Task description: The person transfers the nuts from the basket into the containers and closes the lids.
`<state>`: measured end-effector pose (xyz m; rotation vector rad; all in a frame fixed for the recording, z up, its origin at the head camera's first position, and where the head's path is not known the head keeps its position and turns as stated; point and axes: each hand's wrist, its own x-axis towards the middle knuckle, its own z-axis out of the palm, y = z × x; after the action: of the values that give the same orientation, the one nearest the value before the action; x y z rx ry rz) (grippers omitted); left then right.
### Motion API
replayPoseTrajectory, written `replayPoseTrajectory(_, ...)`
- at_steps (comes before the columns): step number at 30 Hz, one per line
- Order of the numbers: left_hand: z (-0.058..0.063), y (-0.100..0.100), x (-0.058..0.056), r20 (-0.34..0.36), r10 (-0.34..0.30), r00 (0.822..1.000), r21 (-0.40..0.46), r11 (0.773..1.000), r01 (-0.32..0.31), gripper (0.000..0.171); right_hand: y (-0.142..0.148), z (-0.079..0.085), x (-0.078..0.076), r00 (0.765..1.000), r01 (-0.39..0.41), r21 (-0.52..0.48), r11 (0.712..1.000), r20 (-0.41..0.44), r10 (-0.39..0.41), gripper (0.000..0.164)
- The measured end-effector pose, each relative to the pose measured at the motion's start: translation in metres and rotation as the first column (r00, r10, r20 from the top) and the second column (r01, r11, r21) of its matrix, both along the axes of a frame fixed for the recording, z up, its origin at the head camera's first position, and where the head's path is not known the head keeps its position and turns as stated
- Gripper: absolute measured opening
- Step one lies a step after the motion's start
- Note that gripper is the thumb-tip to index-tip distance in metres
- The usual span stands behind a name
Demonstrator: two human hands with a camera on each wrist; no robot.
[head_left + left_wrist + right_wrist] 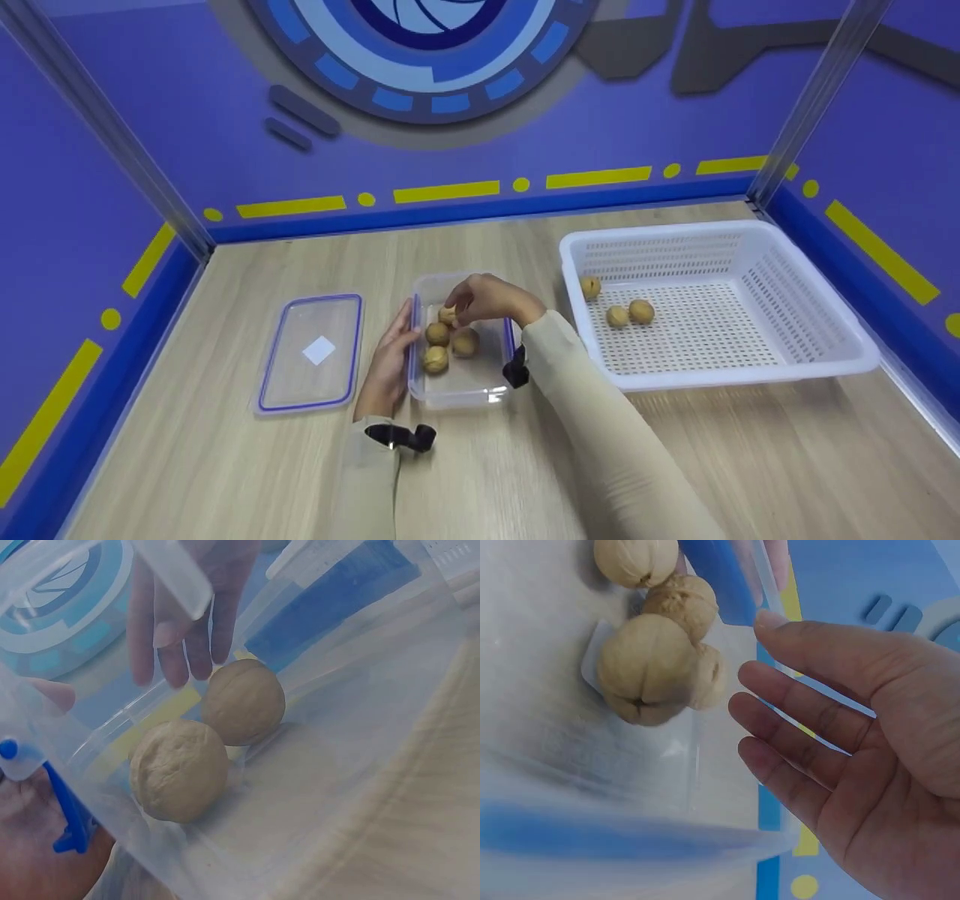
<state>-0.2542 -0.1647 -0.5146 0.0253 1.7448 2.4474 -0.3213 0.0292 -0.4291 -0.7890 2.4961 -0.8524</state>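
The clear container (pixel 480 381) stands open on the wooden table (pixel 480 472), between the lid and the basket. Four walnuts (pixel 466 343) lie in its left part: three in a row along the left wall, the fourth just right of the row. The left hand (pixel 387 367) rests against the left wall of the container, fingers extended along it; whether the thumb hooks over the rim cannot be told. The right hand (pixel 493 297) is over the far part of the container, fingers loosely extended and spread, with nothing in its grasp. The lid (pixel 330 386) lies flat to the left and bears a white square (pixel 319 350). The white basket (pixel 739 373) to the right contains three further walnuts (pixel 641 311), in its left part.
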Motion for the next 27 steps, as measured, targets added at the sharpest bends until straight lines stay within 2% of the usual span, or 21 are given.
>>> replayPoseTrajectory(6,-0.001,-0.001,0.001,-0.023,-0.016,1.000,-0.018,1.000,0.016,0.064,0.009,0.009,-0.001,0.999,-0.014,-0.026,1.000,-0.044,0.013,0.035)
replayPoseTrajectory(13,0.000,-0.001,0.000,-0.005,-0.002,1.000,-0.018,1.000,0.001,0.065,0.022,0.025,-0.002,0.995,0.007,-0.030,1.000,-0.104,-0.010,0.034)
replayPoseTrajectory(19,0.000,-0.001,0.000,-0.001,0.006,1.000,-0.028,1.000,-0.006,0.065,0.038,0.038,-0.002,0.993,0.018,-0.092,0.996,-0.115,-0.029,0.035)
replayPoseTrajectory(27,0.000,-0.002,0.000,0.002,-0.001,1.000,-0.028,1.000,0.001,0.065,0.064,0.051,-0.004,0.991,0.049,-0.121,0.992,-0.118,-0.063,0.039)
